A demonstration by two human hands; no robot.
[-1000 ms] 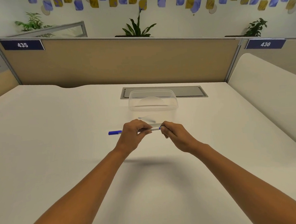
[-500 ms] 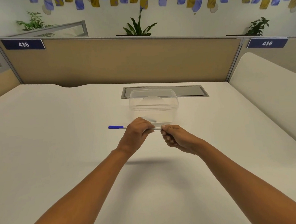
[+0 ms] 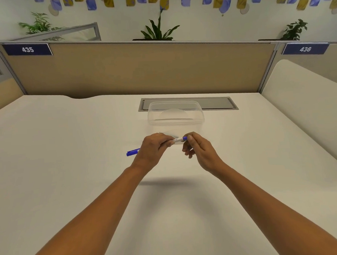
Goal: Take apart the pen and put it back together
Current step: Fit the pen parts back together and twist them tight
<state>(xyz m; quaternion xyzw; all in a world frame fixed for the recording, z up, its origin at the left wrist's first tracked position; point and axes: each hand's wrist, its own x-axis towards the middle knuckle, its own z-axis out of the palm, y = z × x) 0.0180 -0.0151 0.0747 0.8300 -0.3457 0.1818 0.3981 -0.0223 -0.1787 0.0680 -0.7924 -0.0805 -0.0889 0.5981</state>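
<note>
Between the fingertips: the slim pen with a white barrel and blue ends (image 3: pixel 178 140) is being held level in the air above the desk, just in front of the box.
Left fingers: the left hand (image 3: pixel 152 150) is curling closed round the barrel, thumb and forefinger pinching it near the middle; the blue capped end (image 3: pixel 133 152) is sticking out past the heel of the hand.
Right fingers: the right hand (image 3: pixel 199 151) is nipping the short blue tip piece (image 3: pixel 184 138) between thumb and forefinger, the other fingers hanging loosely bent and holding nothing.
Progress: the pen is looking whole from end to end, and no loose part is lying on the desk, so I judge the taking apart is only beginning at the tip end. Whether the tip is being turned or pulled I cannot tell.
Left to do: by my reckoning nearly all of it, namely freeing the tip, drawing out the insides, removing the cap, then refitting each piece.
Nearby: a clear plastic lidded box (image 3: pixel 175 115) is standing just behind the hands, seemingly empty, on the wide white desk (image 3: pixel 68 162); a grey cable hatch (image 3: pixel 217 102) is lying beyond it, before the tan partition (image 3: pixel 141 68).
Obstacles: nothing is blocking the hands; small parts could roll on the smooth top.
</note>
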